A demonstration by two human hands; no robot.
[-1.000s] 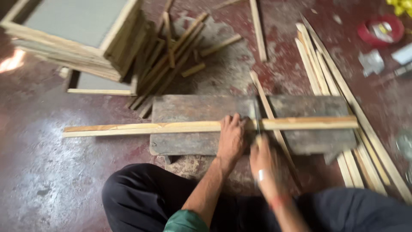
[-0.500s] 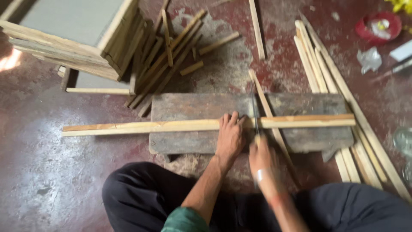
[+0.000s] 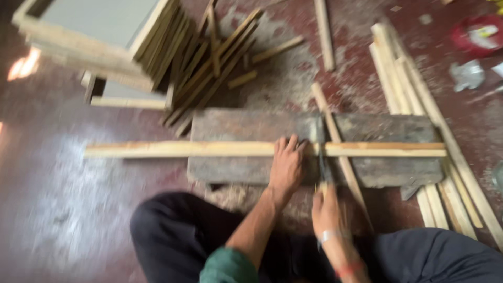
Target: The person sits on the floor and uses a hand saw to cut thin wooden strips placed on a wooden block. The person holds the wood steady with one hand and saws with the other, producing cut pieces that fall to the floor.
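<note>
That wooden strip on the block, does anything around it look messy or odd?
Sawdust lies spilled on the floor beside the worn block, and loose sticks sit in a jumbled heap behind it. The strip itself looks straight.

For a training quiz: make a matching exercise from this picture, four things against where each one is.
Things:
1. left hand
2. right hand
3. long wooden strip
4. stack of wooden frames

Places:
A. far left of the floor, top of the picture
B. flat on the strip, pressing it down
C. across the grey block, overhanging both ends
D. near the body, gripping the saw handle

Pairs: 1-B, 2-D, 3-C, 4-A
</note>
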